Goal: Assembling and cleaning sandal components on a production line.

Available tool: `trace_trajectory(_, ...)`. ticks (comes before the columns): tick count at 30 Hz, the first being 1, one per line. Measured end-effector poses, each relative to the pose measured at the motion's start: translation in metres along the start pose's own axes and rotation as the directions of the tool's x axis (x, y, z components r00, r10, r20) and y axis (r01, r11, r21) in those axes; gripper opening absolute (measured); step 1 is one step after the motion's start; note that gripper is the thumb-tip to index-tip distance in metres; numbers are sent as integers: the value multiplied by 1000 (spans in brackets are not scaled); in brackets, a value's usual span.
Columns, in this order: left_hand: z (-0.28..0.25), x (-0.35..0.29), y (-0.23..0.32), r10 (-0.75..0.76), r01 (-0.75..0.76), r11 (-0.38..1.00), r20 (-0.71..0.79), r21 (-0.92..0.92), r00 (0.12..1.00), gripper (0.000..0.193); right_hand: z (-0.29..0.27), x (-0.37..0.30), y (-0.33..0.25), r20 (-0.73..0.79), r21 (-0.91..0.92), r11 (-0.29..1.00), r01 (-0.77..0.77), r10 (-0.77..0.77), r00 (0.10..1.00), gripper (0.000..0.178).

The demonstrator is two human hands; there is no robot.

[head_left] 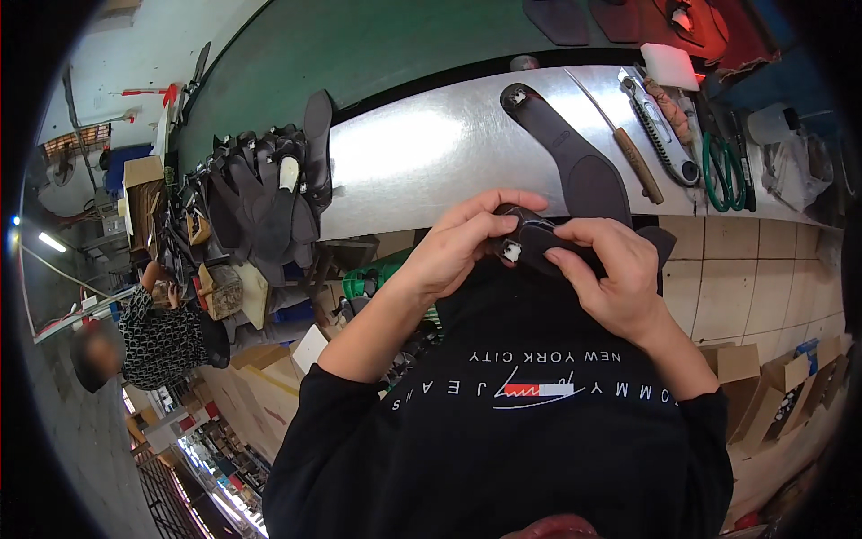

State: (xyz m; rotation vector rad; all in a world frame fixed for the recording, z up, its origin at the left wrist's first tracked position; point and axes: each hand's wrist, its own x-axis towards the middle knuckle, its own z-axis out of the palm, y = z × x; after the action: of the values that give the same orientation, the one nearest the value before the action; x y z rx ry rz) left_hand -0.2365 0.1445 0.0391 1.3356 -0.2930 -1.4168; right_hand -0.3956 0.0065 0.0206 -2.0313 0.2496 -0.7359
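Just in front of my chest, at the near edge of the metal bench, both hands hold a black shoe sole (pixel 537 241) with a whitish patch at one end. My left hand (pixel 453 247) is closed around that patched end, fingers and thumb on a dark rim or strap. My right hand (pixel 620 269) pinches the sole farther along between thumb and fingers. Exactly how the dark parts join is hidden by my fingers. Beyond my hands, a similar dark sole (pixel 588 171) lies on the bench, its far end also showing a whitish patch.
A pile of dark soles (pixel 260 193) fills the bench's left end. On the right lie a wooden-handled awl (pixel 637 166), a utility knife (pixel 660 130) and green-handled scissors (pixel 723 171). Beyond the metal bench (pixel 404 153) runs a green surface (pixel 377 45). Another person (pixel 166 328) works at far left.
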Motion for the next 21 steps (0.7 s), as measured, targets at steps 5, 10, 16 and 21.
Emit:
trace_trajectory(5, -3, -1, 7, -49, 42, 990, 43, 137, 998, 37, 0, -2, 2, 23, -44, 999, -15, 17, 1000, 19)
trace_trajectory(10, 8, 1, 3, -38, 50, 956, -48, 289, 998, 35, 6, -5, 2, 24, -81, 997, 2, 0, 1000, 19)
trace_trajectory(16, 9, 2, -10, 66, -50, 946, -39, 321, 997, 23, 9, -7, 0, 8, 59, 984, -165, 165, 986, 16)
trace_trajectory(21, 7, 2, -12, 115, -102, 907, -6, 410, 993, 22, 11, -11, 4, 45, 163, 923, -348, 345, 937, 16)
